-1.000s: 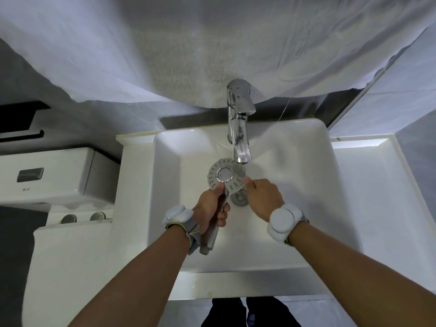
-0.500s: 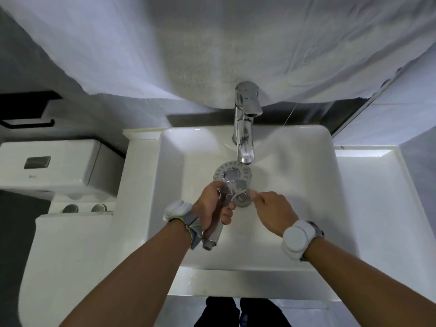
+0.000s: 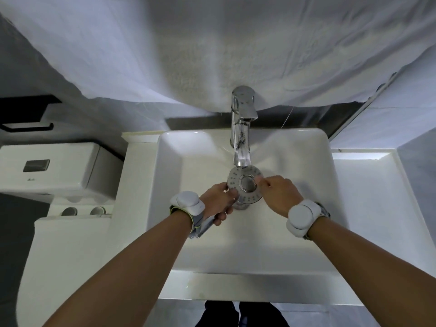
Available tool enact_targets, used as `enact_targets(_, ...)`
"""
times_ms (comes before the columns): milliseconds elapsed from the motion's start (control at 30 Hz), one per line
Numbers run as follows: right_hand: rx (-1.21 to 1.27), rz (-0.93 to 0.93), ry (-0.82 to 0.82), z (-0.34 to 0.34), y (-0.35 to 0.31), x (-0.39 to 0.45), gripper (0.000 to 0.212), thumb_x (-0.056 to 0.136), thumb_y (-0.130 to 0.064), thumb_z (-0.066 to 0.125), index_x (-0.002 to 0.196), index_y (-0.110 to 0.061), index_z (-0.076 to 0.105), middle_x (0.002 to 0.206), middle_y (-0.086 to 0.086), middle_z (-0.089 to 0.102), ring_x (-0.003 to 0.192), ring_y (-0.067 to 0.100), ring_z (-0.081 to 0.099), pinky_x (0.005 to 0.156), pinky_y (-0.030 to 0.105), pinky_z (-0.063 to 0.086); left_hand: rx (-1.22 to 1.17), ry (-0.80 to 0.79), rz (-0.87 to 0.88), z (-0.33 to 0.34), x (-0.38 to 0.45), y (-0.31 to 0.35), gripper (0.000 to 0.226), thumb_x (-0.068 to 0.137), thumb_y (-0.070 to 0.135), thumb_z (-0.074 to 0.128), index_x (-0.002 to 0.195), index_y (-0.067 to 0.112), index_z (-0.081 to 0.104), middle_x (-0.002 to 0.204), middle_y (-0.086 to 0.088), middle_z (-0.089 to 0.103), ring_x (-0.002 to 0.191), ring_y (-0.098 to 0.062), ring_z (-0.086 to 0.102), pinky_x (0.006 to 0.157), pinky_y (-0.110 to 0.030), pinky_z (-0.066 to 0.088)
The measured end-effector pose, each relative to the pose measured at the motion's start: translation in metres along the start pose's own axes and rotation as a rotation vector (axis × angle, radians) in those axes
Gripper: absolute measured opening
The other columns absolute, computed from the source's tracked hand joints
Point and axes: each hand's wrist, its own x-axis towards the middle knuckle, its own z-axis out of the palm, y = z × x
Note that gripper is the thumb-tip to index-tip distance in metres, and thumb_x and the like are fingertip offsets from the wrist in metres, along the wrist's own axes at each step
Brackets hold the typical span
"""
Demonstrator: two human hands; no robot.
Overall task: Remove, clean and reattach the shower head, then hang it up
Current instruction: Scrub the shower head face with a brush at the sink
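Faucet [image 3: 241, 128] spout directly above shower head [image 3: 245, 185].

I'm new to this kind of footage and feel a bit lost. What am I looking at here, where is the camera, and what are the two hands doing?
There is no machine here: a person wears a wide-angle camera on the head, looking down at their own arms over a white sink. The white pods on both wrists are strapped-on devices; what they do cannot be told.

The left hand grips the handle of a shower head, holding its round face up just below the tap's spout. The right hand pinches the right edge of that face with its fingertips. Whether water is running cannot be told.

To the left stands a toilet tank. A white cloth hangs behind the tap.
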Motion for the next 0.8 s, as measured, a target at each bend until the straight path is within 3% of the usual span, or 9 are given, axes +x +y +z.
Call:
enact_targets(233, 0.496, -0.016, 0.253, -0.041, -0.028, -0.018, 0.052, 0.099, -0.052, 0.031, 0.063, -0.017, 0.044, 0.056, 0.001, 0.042, 0.054, 0.015, 0.039, 0.058, 0.032, 0.036, -0.17, -0.026, -0.087, 0.003, -0.006, 0.025, 0.027, 0.091, 0.033, 0.045, 0.07, 0.017, 0.041, 0.056, -0.002, 0.044, 0.041, -0.015, 0.028, 0.044, -0.018, 0.023)
enact_targets(367, 0.709, -0.114, 0.258, -0.069, -0.081, -0.028, 0.051, 0.096, -0.059, 0.034, 0.07, -0.017, 0.048, 0.052, -0.006, 0.041, 0.047, 0.008, 0.037, 0.053, 0.025, 0.034, -0.191, -0.034, -0.11, -0.001, -0.016, 0.037, 0.04, 0.096, 0.05, 0.043, 0.078, 0.014, 0.046, 0.06, -0.003, 0.044, 0.038, -0.013, 0.032, 0.042, -0.017, 0.028)
enact_targets(467, 0.687, -0.17, 0.259, -0.078, -0.109, -0.027, 0.052, 0.092, -0.059, 0.044, 0.072, -0.012, 0.054, 0.055, -0.005, 0.046, 0.049, 0.009, 0.041, 0.055, 0.027, 0.038, -0.185, -0.04, -0.113, -0.002, -0.022, 0.042, 0.053, 0.099, 0.06, 0.033, 0.091, 0.011, 0.051, 0.061, -0.003, 0.044, 0.04, -0.012, 0.032, 0.043, -0.017, 0.028)
enact_targets(567, 0.601, -0.206, 0.253, -0.073, -0.112, -0.024, 0.037, 0.093, -0.041, 0.056, 0.082, -0.006, 0.06, 0.066, 0.001, 0.05, 0.06, 0.013, 0.045, 0.066, 0.032, 0.043, -0.166, -0.015, -0.095, -0.004, -0.027, 0.044, 0.052, 0.1, 0.058, 0.032, 0.084, 0.012, 0.049, 0.06, -0.003, 0.045, 0.042, -0.013, 0.032, 0.045, -0.019, 0.028)
enact_targets(633, 0.585, -0.197, 0.223, -0.066, -0.106, -0.023, 0.031, 0.092, -0.036, 0.059, 0.079, -0.008, 0.061, 0.067, 0.003, 0.051, 0.061, 0.014, 0.045, 0.065, 0.032, 0.045, -0.158, 0.009, -0.08, -0.007, -0.028, 0.04, 0.047, 0.101, 0.055, 0.031, 0.089, 0.013, 0.049, 0.06, -0.004, 0.046, 0.042, -0.014, 0.032, 0.043, -0.018, 0.03)
enact_targets(700, 0.598, -0.205, 0.216, -0.062, -0.098, -0.023, 0.034, 0.093, -0.039, 0.058, 0.072, -0.012, 0.055, 0.062, 0.0, 0.046, 0.054, 0.011, 0.041, 0.057, 0.027, 0.041, -0.154, 0.026, -0.073, -0.008, -0.026, 0.032, 0.043, 0.102, 0.053, 0.031, 0.096, 0.015, 0.05, 0.062, -0.005, 0.046, 0.041, -0.014, 0.032, 0.042, -0.018, 0.032)
enact_targets(800, 0.642, -0.254, 0.204, -0.055, -0.082, -0.022, 0.042, 0.099, -0.046, 0.041, 0.079, -0.011, 0.052, 0.058, -0.004, 0.04, 0.047, 0.006, 0.035, 0.049, 0.019, 0.034, -0.158, 0.08, -0.079, -0.012, -0.023, 0.017, 0.041, 0.101, 0.051, 0.033, 0.104, 0.015, 0.051, 0.064, -0.007, 0.046, 0.039, -0.014, 0.034, 0.043, -0.019, 0.033)
